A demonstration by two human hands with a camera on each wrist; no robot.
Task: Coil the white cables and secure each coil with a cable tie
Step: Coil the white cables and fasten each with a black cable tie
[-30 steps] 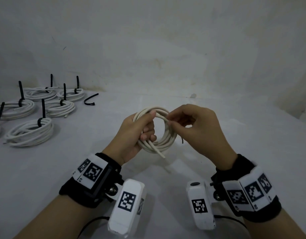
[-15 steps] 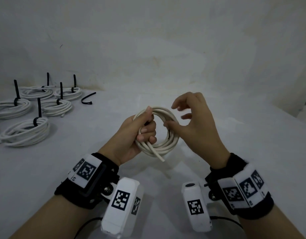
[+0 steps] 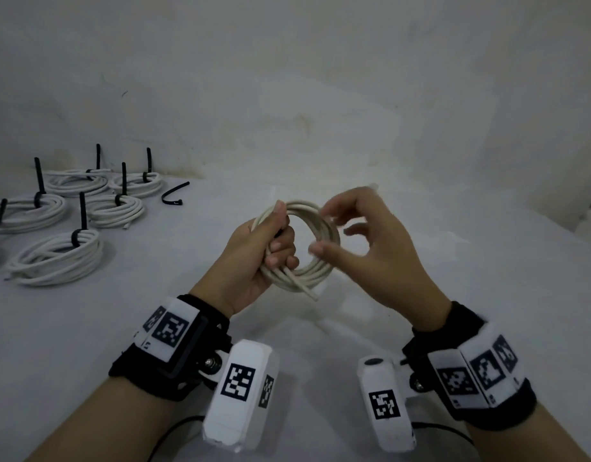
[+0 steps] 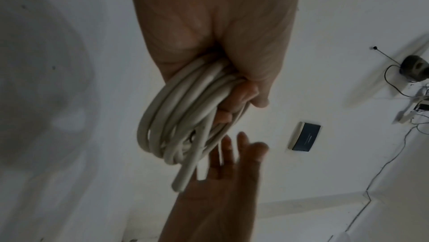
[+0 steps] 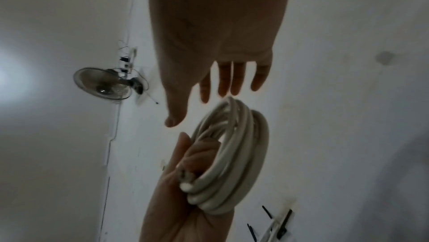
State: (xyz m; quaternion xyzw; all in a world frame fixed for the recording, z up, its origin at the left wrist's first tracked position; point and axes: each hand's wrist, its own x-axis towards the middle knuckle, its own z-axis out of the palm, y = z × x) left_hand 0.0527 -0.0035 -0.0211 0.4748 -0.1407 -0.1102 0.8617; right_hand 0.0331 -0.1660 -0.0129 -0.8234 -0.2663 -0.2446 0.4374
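Left hand [image 3: 260, 258] grips one side of the white cable coil [image 3: 316, 265] in the air above the table [image 3: 471, 278], probably so the loops stay together, while right hand [image 3: 371, 258] hovers just beside it with fingers spread and holding nothing, and a loose black cable tie [image 3: 174, 195] lies far left.

— What is your worktop [image 3: 421, 295] carrying?

— It is a pale, plain surface that meets the wall at the back. At your far left lie tied coils of white cable [image 3: 55, 258], close together, each bound by a black cable tie with its tail standing up.

— Anything loose?

— One black cable tie [image 3: 174, 194] lies bent, just right of the coils.
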